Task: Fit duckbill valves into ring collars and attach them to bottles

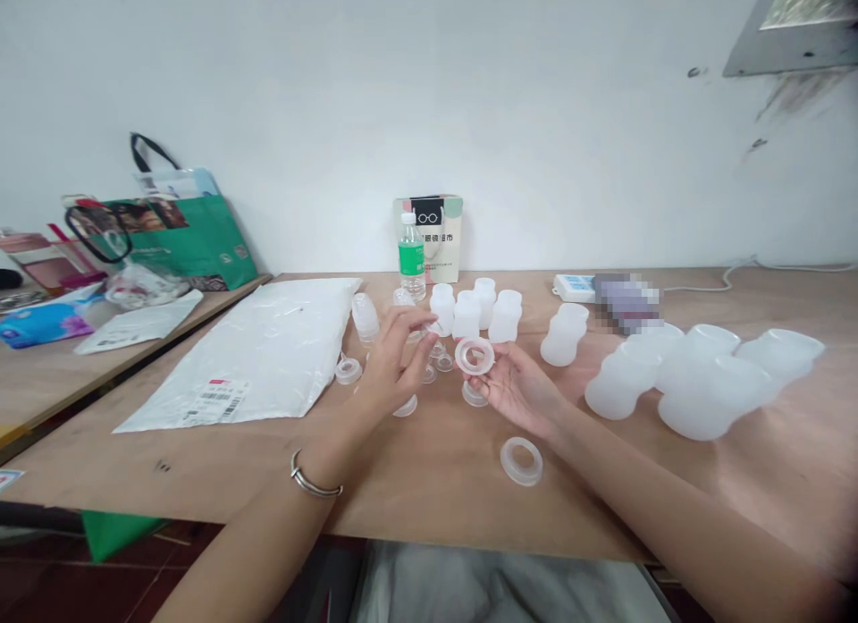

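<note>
My right hand [519,391] grips a translucent white ring [475,341] by its lower right edge and tilts it upright above the table. Just left of it, my left hand [400,355] has its thumb and fingers curled toward each other; whatever is between the fingertips is clear and too small to make out. Beneath the hands lie several clear teat-like pieces [443,362] and a white ring [475,394], partly hidden. A larger flat ring [521,461] rests nearer the table's front edge. Behind stand several frosted, waisted cups [467,314].
More frosted cups [697,355] stand at the right, with a single cup [564,335] beside them. A white plastic mailer [268,337] covers the left part of the table [429,498]. A water bottle [411,258] and paper bag [442,248] stand by the wall.
</note>
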`<control>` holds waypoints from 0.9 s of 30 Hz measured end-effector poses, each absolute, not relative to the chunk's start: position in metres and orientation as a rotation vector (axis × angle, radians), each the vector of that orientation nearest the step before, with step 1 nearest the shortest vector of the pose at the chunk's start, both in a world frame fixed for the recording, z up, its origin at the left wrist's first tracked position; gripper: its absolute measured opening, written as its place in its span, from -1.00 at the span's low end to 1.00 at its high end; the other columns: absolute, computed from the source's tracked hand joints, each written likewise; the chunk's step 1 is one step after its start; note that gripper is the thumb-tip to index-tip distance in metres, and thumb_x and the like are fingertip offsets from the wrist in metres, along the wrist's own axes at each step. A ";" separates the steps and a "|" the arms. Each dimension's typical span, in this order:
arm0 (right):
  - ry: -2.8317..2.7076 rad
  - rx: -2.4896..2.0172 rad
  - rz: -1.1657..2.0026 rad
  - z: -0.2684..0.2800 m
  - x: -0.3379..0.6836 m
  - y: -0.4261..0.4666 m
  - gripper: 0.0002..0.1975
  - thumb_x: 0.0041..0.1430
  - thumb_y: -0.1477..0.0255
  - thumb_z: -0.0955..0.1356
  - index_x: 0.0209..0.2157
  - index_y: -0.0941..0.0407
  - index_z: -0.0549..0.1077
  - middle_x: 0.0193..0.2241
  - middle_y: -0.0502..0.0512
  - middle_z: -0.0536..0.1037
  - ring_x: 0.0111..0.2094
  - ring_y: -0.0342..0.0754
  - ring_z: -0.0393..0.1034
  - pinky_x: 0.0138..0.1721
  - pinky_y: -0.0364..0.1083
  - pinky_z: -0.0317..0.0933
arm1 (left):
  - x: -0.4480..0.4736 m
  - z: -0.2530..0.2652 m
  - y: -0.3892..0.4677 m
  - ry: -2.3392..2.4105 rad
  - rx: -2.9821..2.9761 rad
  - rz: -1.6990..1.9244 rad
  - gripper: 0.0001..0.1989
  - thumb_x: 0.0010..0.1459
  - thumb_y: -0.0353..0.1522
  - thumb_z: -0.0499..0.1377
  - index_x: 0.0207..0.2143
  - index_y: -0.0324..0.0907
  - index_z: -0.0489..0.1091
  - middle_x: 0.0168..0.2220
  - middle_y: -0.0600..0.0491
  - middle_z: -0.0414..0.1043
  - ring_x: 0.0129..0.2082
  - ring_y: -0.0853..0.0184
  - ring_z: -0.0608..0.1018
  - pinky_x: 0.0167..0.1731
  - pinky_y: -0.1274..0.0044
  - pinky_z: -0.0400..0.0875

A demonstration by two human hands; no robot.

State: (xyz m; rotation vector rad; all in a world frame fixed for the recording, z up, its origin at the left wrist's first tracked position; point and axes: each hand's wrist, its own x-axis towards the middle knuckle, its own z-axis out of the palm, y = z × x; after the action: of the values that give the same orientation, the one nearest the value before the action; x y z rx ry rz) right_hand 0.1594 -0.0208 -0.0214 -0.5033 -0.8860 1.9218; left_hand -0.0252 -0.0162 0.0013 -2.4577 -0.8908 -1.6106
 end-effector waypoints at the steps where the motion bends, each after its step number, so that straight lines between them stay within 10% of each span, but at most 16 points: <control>1: -0.854 -0.491 1.950 -0.022 0.158 -0.020 -0.75 0.16 0.45 0.17 -0.25 0.21 0.42 -0.37 0.12 0.50 -0.41 -0.19 0.37 -0.35 -0.25 0.30 | -0.024 0.001 -0.019 -0.823 -2.460 -1.647 -0.76 0.10 -0.50 0.08 -0.14 -0.19 0.25 -0.23 -0.03 0.32 -0.17 0.34 0.40 -0.17 0.44 0.36; 27: -0.962 -0.397 1.882 -0.031 0.148 -0.024 -0.77 -0.04 0.46 0.41 -0.26 0.11 0.46 -0.29 0.02 0.51 -0.25 -0.20 0.41 -0.20 -0.27 0.31 | -0.015 -0.009 -0.024 -0.748 -2.586 -1.397 -0.72 0.07 -0.38 0.16 -0.14 -0.20 0.26 -0.13 -0.11 0.36 -0.11 0.29 0.43 -0.14 0.40 0.38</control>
State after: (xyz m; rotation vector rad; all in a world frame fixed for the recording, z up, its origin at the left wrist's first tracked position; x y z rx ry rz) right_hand 0.1479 -0.0238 -0.0313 -0.3969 -0.9618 1.8816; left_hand -0.0153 -0.0244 -0.0090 -2.5861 -0.7476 -1.3973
